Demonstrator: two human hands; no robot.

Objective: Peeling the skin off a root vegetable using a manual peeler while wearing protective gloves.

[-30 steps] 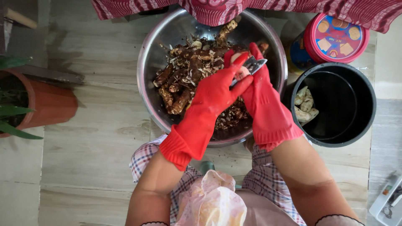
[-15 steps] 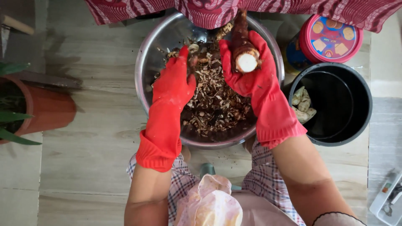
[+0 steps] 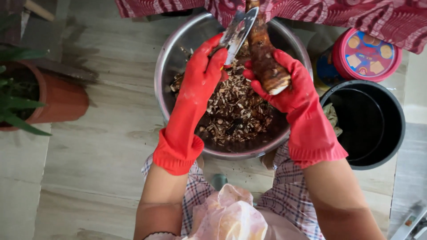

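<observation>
Both my hands wear red rubber gloves over a large steel bowl [image 3: 165,71] full of brown peelings [image 3: 233,106]. My left hand [image 3: 202,73] grips a knife [image 3: 238,29], its blade pointing up and away beside the root. My right hand [image 3: 284,86] holds a long brown root [image 3: 264,58] upright, its cut pale end toward me. Blade and root sit close together above the far side of the bowl.
A black pot [image 3: 371,122] with pale peeled pieces stands right of the bowl. Behind it is a round tin with a pink lid [image 3: 367,53]. A terracotta plant pot [image 3: 53,98] sits at the left. Red patterned cloth [image 3: 338,13] hangs along the top edge.
My left hand rose out of the bowl and now holds the knife up beside the root. My right hand tilted the root, so its cut end faces more downward.
</observation>
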